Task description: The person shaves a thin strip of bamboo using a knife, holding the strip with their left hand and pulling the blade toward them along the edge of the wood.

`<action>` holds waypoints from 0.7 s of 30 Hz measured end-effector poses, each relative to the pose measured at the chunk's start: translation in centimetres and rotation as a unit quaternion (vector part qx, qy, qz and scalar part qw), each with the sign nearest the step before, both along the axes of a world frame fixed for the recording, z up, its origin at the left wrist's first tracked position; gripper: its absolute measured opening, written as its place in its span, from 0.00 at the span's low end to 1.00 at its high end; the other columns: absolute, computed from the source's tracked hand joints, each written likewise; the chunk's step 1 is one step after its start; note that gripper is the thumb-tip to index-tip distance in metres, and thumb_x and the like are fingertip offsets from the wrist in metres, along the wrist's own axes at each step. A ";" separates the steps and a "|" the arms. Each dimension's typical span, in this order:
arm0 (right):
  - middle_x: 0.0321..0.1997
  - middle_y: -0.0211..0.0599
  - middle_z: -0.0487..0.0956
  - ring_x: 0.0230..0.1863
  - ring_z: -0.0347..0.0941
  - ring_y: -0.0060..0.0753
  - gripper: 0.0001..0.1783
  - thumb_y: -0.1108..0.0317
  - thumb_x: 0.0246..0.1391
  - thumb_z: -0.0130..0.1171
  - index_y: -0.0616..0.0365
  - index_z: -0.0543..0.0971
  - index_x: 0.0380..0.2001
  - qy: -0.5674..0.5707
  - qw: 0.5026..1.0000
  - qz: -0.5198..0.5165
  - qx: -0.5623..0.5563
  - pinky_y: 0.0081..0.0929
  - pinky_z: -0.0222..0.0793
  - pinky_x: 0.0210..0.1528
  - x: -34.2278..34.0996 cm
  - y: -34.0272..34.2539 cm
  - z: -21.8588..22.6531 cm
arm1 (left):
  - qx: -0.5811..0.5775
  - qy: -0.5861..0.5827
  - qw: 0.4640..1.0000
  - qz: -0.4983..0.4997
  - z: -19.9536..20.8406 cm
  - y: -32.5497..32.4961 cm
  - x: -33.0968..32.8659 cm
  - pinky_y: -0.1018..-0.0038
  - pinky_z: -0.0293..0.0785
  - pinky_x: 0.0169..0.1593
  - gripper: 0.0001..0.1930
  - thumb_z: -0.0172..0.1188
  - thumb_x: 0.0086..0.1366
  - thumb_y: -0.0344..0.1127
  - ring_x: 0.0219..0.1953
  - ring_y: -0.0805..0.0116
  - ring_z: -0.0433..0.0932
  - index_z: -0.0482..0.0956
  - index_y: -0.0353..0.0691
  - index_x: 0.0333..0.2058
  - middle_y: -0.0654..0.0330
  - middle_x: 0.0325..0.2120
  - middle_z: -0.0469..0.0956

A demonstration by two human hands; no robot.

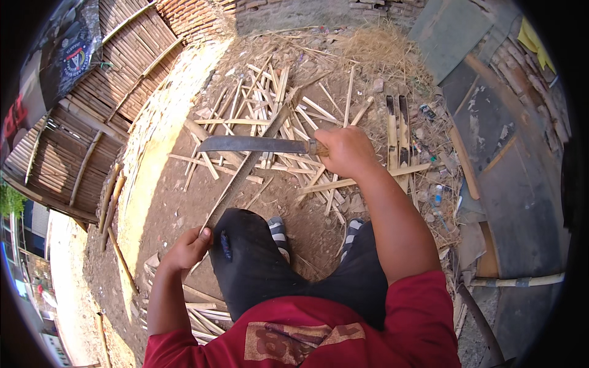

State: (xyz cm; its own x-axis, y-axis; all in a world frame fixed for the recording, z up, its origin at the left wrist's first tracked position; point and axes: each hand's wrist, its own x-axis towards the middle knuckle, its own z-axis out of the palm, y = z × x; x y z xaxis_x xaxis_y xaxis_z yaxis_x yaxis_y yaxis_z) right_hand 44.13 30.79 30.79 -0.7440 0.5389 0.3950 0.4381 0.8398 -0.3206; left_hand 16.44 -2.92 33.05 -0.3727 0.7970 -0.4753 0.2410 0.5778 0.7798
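My right hand [348, 149] is wrapped round the wooden handle of a machete [245, 144]. The dark blade points left, roughly level across the middle of the view. My left hand [189, 248] grips the near end of a long bamboo strip [228, 191] beside my left knee. From there the strip slants away to the upper right, and the blade crosses over it. Whether the blade touches the strip I cannot tell. Beyond my feet, a loose heap of split bamboo strips [265, 92] lies on the dirt, partly hidden by the machete.
More strips [205, 322] lie beside my left hip. To the left stands a bamboo slat panel [132, 61]; dark boards [521, 202] lean at the right. Dry grass [380, 52] and a brick wall [199, 19] are at the back. Two scorched slats [403, 132] lie right of the heap.
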 end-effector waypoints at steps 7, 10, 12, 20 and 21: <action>0.36 0.52 0.83 0.42 0.80 0.58 0.20 0.65 0.44 0.63 0.53 0.81 0.44 0.022 0.981 -0.130 -0.141 0.50 0.75 0.44 2.0 1.9 -0.6 | -0.016 -0.052 0.998 0.024 0.5 0.0 -0.4 0.78 0.55 0.27 0.22 0.51 0.76 0.56 0.23 0.79 0.58 0.75 0.42 0.33 0.72 0.21 0.63; 0.38 0.52 0.83 0.43 0.80 0.58 0.23 0.64 0.44 0.64 0.51 0.82 0.48 0.067 0.983 -0.087 -0.150 0.49 0.76 0.45 1.6 2.3 -1.2 | -0.008 -0.135 0.991 0.017 0.3 -0.3 -1.8 0.79 0.52 0.26 0.22 0.51 0.76 0.56 0.21 0.80 0.54 0.75 0.42 0.33 0.74 0.19 0.59; 0.40 0.53 0.83 0.44 0.80 0.58 0.27 0.64 0.44 0.64 0.52 0.81 0.52 0.022 0.985 -0.079 -0.149 0.48 0.76 0.47 1.9 2.3 -0.6 | -0.004 -0.176 0.984 0.007 0.1 -0.5 -2.4 0.79 0.49 0.24 0.22 0.51 0.75 0.57 0.20 0.81 0.52 0.74 0.43 0.33 0.75 0.19 0.57; 0.47 0.54 0.84 0.48 0.82 0.42 0.33 0.64 0.51 0.68 0.70 0.75 0.58 0.126 0.951 -0.093 -0.267 0.34 0.74 0.53 1.3 3.9 -2.9 | -0.051 -0.184 0.981 0.039 1.6 -0.2 -5.1 0.80 0.48 0.25 0.21 0.50 0.76 0.56 0.20 0.81 0.51 0.75 0.45 0.34 0.75 0.19 0.56; 0.48 0.52 0.83 0.49 0.81 0.41 0.35 0.64 0.51 0.68 0.69 0.73 0.61 0.132 0.950 -0.116 -0.258 0.36 0.74 0.54 1.7 4.1 -3.2 | -0.051 -0.157 0.985 0.043 1.6 0.1 -5.5 0.79 0.50 0.25 0.21 0.50 0.76 0.57 0.21 0.81 0.53 0.76 0.45 0.34 0.75 0.19 0.58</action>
State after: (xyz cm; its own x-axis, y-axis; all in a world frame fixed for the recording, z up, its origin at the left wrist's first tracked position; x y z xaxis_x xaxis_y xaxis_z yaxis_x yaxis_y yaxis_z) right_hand 45.86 34.87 27.59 -0.4940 0.8487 0.1889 0.4395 0.4312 -0.7879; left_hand 10.92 -2.87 34.68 -0.2581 0.7112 -0.6539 -0.0553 0.6648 0.7449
